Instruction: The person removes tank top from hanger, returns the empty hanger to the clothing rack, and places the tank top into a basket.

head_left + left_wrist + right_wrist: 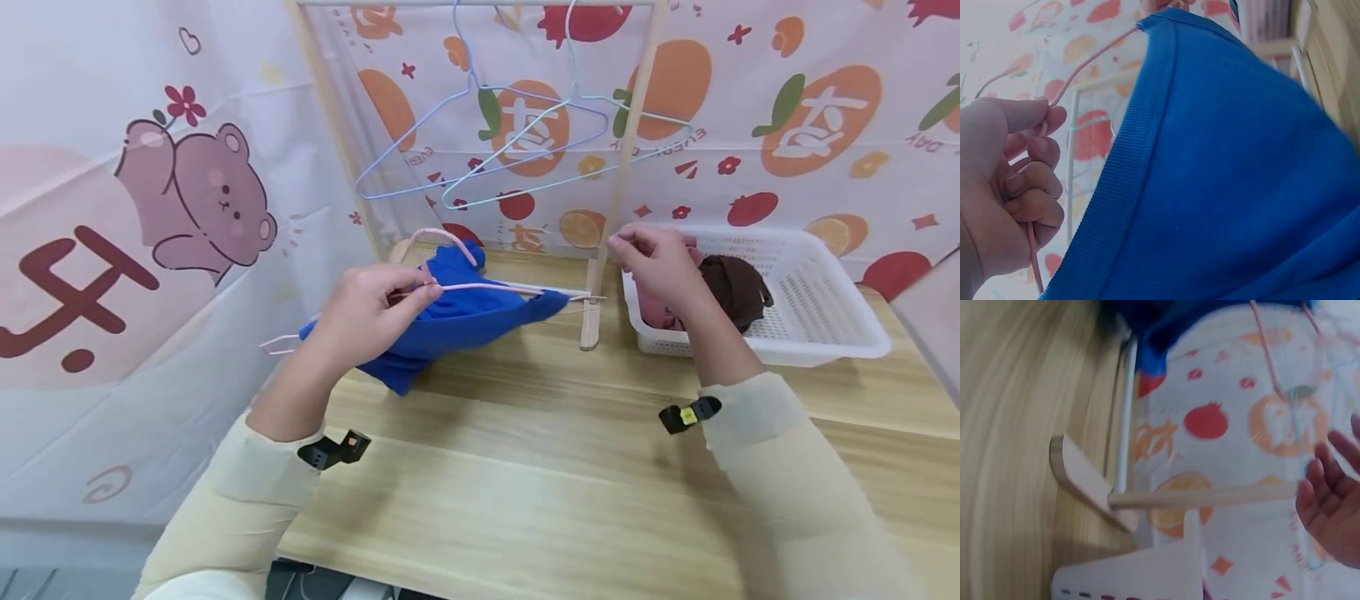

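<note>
My left hand (367, 312) grips a pink hanger (480, 287) near the base of its hook, with thumb and forefinger pinching the wire and the other fingers curled around it. From the hanger droops a blue garment (468, 329) with a ribbed edge, shown large in the left wrist view. One hanger end sticks out past the garment on the left. Away to the right, my right hand (663, 262) is raised in front of the white basket (832, 346). Its fingers (1322, 478) are loosely bent and hold nothing in the right wrist view.
Behind the garment stands a wooden rack (636, 125) with a blue hanger (420, 121) and a mint-green hanger (510, 146) on its top bar. Dark brown cloth (731, 292) and pink cloth (652, 308) lie in the basket. Printed curtains enclose the wooden table (525, 467).
</note>
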Demonstrator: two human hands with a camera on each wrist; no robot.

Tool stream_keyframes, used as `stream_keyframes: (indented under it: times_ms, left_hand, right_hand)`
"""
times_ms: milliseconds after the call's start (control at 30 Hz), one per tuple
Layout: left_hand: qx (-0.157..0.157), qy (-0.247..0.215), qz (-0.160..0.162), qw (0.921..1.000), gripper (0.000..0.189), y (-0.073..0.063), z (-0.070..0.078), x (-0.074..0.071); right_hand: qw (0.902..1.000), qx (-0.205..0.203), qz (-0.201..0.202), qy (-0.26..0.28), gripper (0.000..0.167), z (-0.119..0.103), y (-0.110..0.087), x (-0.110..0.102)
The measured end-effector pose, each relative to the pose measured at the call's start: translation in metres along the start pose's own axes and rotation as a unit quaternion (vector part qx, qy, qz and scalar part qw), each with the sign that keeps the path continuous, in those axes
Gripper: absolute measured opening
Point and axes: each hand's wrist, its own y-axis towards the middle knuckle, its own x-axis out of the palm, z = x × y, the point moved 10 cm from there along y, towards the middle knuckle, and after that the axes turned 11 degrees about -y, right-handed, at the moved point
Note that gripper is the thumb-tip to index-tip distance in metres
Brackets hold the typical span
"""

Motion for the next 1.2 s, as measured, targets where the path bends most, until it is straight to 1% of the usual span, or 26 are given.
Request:
stream_keyframes:
  times_ms: [67,167,200,267,367,433,500,567,633,733,800,900,967,1000,1100,1200]
  left_hand:
    - [-0.003,-0.025,0.009,0.9996,0.011,0.002,0.0,0.008]
    - [-0.021,-0.058,0.016,0.998,0.014,0.005,-0.005,0.024]
    - [-0.028,-0.064,0.017,0.9974,0.015,0.006,-0.008,0.03]
    - [-0.037,-0.077,0.019,0.9962,0.016,0.008,-0.011,0.04]
    - [-0.039,-0.076,0.024,0.996,0.016,0.01,-0.011,0.052]
    - [-0.035,-0.072,0.032,0.9963,0.016,0.012,-0.007,0.057]
    - [-0.029,-0.06,0.041,0.9969,0.016,0.014,-0.003,0.061]
    - [-0.024,-0.052,0.049,0.9972,0.017,0.016,0.002,0.064]
    - [-0.023,-0.054,0.052,0.9969,0.018,0.017,0.005,0.068]
    - [-0.026,-0.068,0.051,0.996,0.017,0.018,0.003,0.073]
    - [-0.035,-0.082,0.052,0.9946,0.017,0.017,-0.001,0.075]
    - [-0.051,-0.097,0.061,0.9921,0.018,0.014,-0.01,0.077]
    - [-0.069,-0.099,0.071,0.9902,0.02,0.011,-0.018,0.076]
    - [-0.077,-0.097,0.078,0.9891,0.021,0.01,-0.022,0.076]
    - [-0.104,-0.097,0.102,0.9845,0.022,0.004,-0.035,0.073]
    - [-0.121,-0.104,0.117,0.9802,0.023,0.0,-0.044,0.071]
  right_hand:
    - [0.9987,-0.047,-0.018,0.003,0.038,-0.013,-0.016,0.005]
    - [0.9937,-0.1,-0.052,0.001,0.032,-0.026,-0.041,0.015]
    - [0.9919,-0.11,-0.062,0.004,0.031,-0.029,-0.048,0.018]
    - [0.9898,-0.124,-0.069,-0.003,0.031,-0.033,-0.057,0.024]
    - [0.9889,-0.138,-0.054,-0.01,0.035,-0.036,-0.066,0.03]
    - [0.9891,-0.144,-0.029,-0.016,0.036,-0.037,-0.07,0.031]
    - [0.9891,-0.147,-0.003,-0.011,0.033,-0.035,-0.073,0.031]
    - [0.9901,-0.139,0.024,-0.004,0.027,-0.03,-0.078,0.027]
    - [0.9911,-0.123,0.051,0.007,0.021,-0.022,-0.082,0.022]
    - [0.9896,-0.114,0.085,0.023,0.016,-0.015,-0.088,0.014]
    - [0.9866,-0.12,0.106,0.03,0.014,-0.013,-0.091,0.007]
    - [0.9792,-0.135,0.146,0.037,0.013,-0.011,-0.093,-0.005]
    - [0.9739,-0.129,0.182,0.041,0.013,-0.005,-0.095,-0.016]
    - [0.9708,-0.12,0.202,0.048,0.012,-0.001,-0.096,-0.023]
    - [0.9591,-0.082,0.251,0.103,0.012,0.018,-0.099,-0.041]
    - [0.9404,-0.041,0.295,0.164,0.016,0.039,-0.104,-0.057]
